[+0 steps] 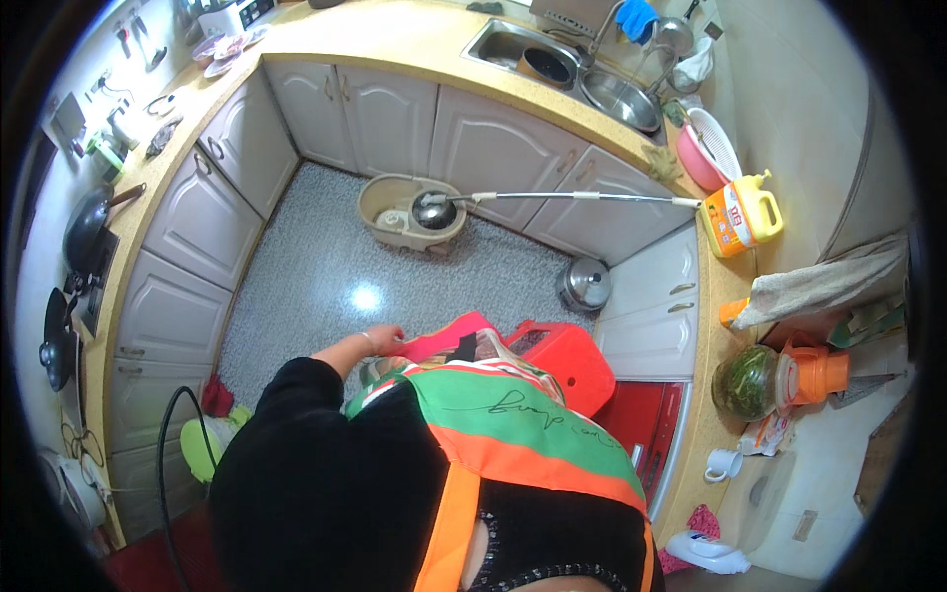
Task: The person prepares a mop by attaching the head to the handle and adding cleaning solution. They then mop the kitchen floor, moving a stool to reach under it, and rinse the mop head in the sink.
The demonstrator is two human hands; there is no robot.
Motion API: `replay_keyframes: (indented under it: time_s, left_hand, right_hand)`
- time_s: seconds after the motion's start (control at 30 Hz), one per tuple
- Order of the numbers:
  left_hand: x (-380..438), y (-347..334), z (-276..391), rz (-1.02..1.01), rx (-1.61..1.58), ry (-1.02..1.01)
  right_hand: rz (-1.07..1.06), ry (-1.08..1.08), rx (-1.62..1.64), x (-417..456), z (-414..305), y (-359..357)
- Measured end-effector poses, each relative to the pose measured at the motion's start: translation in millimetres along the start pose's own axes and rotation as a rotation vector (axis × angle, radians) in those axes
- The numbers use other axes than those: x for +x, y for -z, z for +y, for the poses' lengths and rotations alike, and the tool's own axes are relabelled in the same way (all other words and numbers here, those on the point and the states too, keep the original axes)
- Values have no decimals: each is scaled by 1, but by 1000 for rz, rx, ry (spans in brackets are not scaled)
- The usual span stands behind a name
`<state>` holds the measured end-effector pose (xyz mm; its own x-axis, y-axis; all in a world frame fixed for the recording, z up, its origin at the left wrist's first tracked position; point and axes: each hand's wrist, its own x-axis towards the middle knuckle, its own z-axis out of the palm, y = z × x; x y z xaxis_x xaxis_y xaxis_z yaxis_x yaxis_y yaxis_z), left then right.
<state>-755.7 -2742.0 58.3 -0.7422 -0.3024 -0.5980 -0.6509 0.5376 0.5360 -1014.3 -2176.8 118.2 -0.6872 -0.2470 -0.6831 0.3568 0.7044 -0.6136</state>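
My left hand (385,340), with a bracelet at the wrist, reaches out in front of my body. Its fingers close on the end of a pink cloth strip (447,337) that lies at the lower edge of my striped apron (510,414). Whether the strip is part of the apron, I cannot tell. My right hand is out of view. A red plastic stool (566,362) stands close by on the right, partly covered by the apron.
Ahead on the grey floor (311,244), a beige mop bucket (377,196) holds a mop whose metal pole (540,196) leans on the right counter. A lidded steel pot (584,283) stands on the floor. A green-seated item (198,451) and a black hose-like loop (163,444) are at left.
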Motion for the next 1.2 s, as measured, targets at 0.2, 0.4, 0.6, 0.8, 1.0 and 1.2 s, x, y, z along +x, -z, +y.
replay_keyframes:
  time_s: [0.2, 0.4, 0.6, 0.8, 1.0, 1.2]
  left_hand:
    - [-76, -35, -67, 82, -66, 268]
    - [-100, -74, -83, 40, -297, 303]
    - [-50, -56, -108, 54, -459, 209]
    - [28, 25, -99, 192, -573, 227]
    - [68, 72, -126, 163, -646, 279]
    - [78, 80, -144, 239, -650, 344]
  right_hand:
    - [-113, -8, -14, 13, 7, -13]
    - [-195, 2, -35, 31, -14, -40]
    - [-246, 33, -88, 57, -62, -63]
    - [-267, 116, -154, 103, -109, -69]
    - [-192, 64, -75, 118, -247, -101]
    - [-149, 430, -692, 197, -311, -84]
